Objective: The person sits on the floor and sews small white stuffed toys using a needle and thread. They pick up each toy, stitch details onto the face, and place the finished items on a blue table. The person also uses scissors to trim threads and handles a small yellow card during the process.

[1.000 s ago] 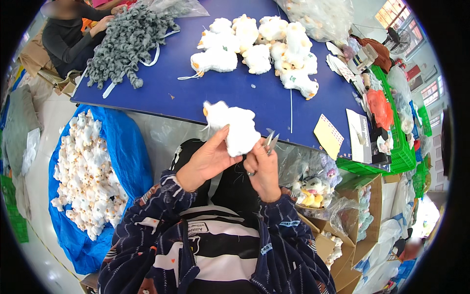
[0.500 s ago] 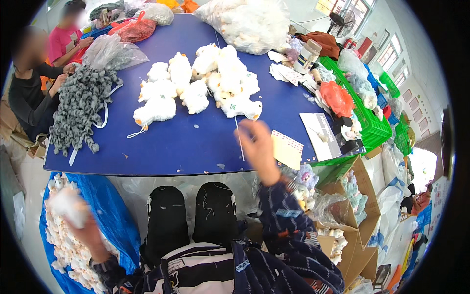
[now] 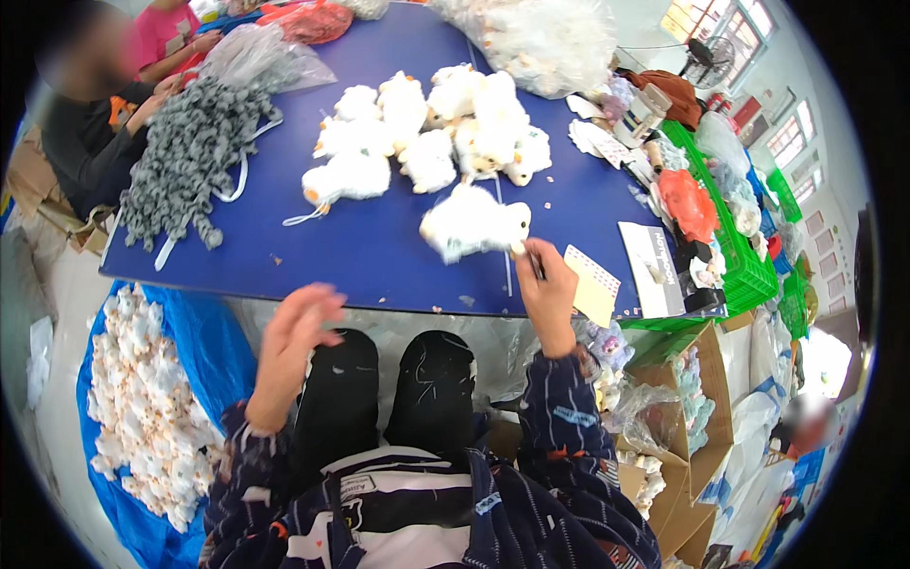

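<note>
A white plush animal [image 3: 471, 225] with a dark eye is at the near middle of the blue table [image 3: 379, 251]. My right hand [image 3: 552, 289] is closed around a small dark object [image 3: 537, 266] whose kind I cannot make out. Its fingertips are at the plush's head end; whether they grip it I cannot tell. My left hand [image 3: 296, 337] is over the table's near edge, fingers apart and nothing in it. Farther back lies a group of white plush animals [image 3: 403, 109], some with cord loops.
A blue bag [image 3: 223, 346] of small white plush pieces stands at lower left. Grey curly plush [image 3: 180, 166] lies on the left, beside a seated person [image 3: 81, 142]. At right are a yellow card [image 3: 594, 289], a white box [image 3: 654, 270] and green crates [image 3: 725, 256].
My left hand has come from the bag toward the table, and the blurred white thing it held is gone from it. A plush now shows beside my right hand, which has closed.
</note>
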{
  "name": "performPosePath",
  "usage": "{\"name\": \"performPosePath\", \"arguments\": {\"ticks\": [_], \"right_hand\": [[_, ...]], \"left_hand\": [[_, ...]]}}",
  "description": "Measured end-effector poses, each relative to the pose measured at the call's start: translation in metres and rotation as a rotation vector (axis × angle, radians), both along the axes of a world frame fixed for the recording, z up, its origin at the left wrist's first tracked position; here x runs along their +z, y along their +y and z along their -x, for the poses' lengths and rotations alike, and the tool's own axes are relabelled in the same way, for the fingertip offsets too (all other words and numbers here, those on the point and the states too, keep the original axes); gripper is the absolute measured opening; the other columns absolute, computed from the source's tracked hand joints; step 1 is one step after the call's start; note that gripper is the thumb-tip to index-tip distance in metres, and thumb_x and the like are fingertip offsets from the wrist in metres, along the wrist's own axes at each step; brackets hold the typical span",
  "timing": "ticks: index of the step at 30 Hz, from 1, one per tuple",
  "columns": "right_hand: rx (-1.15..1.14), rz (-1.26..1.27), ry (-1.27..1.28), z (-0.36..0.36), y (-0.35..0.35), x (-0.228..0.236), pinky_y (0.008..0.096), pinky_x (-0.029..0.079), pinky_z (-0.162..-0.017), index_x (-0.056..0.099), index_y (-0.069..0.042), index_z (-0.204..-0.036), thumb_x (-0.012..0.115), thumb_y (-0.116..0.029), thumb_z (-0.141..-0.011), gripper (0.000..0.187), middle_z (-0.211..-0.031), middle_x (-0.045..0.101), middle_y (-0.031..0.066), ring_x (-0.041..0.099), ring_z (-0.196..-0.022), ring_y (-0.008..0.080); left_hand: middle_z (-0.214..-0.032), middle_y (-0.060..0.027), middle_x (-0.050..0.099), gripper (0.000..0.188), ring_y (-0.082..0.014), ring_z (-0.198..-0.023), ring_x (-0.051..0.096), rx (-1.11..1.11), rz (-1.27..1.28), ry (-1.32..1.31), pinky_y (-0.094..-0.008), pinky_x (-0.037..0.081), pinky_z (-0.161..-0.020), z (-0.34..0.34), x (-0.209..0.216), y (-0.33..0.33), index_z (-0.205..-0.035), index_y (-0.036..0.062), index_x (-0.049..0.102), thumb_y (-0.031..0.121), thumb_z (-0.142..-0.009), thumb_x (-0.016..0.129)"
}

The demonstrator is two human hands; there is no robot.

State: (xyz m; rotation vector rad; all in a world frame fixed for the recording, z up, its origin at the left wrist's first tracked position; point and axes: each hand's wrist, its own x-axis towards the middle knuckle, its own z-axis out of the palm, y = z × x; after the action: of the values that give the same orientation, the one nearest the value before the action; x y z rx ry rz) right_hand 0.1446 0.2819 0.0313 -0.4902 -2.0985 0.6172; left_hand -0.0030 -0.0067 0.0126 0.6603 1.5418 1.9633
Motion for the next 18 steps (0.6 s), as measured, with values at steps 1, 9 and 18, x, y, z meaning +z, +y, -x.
{"name": "performPosePath", "arguments": {"ticks": [1, 9, 18], "right_hand": [[0.036, -0.005, 0.023, -0.009, -0.017, 0.002, 0.0279, 0.044, -0.053, 0.062, -0.003, -0.093, 0.067, -0.002, -0.076, 0.018, -0.072, 0.06, 0.01, 0.055, -0.056, 0.0193], [0.322, 0.306, 0.091, -0.018, -0.095, -0.022, 0.0201, 0.043, -0.058, 0.063, -0.004, -0.1, 0.067, 0.002, -0.078, 0.023, -0.095, 0.064, 0.0065, 0.056, -0.069, 0.0088], [0.437, 1.039, 0.205, -0.012, -0.124, -0.028, 0.019, 0.026, -0.042, 0.055, 0.001, -0.109, 0.057, -0.017, -0.094, 0.023, -0.064, 0.049, -0.0037, 0.037, -0.047, 0.0012]], "left_hand": [[-0.118, -0.011, 0.057, 0.035, -0.0178, -0.103, 0.058, -0.07, -0.017, -0.035, -0.0305, 0.051, -0.078, -0.001, 0.01, 0.019, -0.129, 0.0035, 0.047, 0.02, -0.098, 0.044], [-0.128, -0.0149, 0.049, 0.064, -0.0252, -0.115, 0.053, -0.469, -0.255, -0.344, -0.036, 0.046, -0.092, -0.03, -0.013, 0.04, -0.14, 0.0031, 0.028, 0.022, -0.087, 0.058], [-0.136, -0.0146, 0.04, 0.08, -0.021, -0.125, 0.042, -0.199, -0.149, 0.254, -0.034, 0.033, -0.104, -0.056, -0.017, 0.029, -0.143, 0.0027, 0.02, 0.003, -0.078, 0.067]]}}
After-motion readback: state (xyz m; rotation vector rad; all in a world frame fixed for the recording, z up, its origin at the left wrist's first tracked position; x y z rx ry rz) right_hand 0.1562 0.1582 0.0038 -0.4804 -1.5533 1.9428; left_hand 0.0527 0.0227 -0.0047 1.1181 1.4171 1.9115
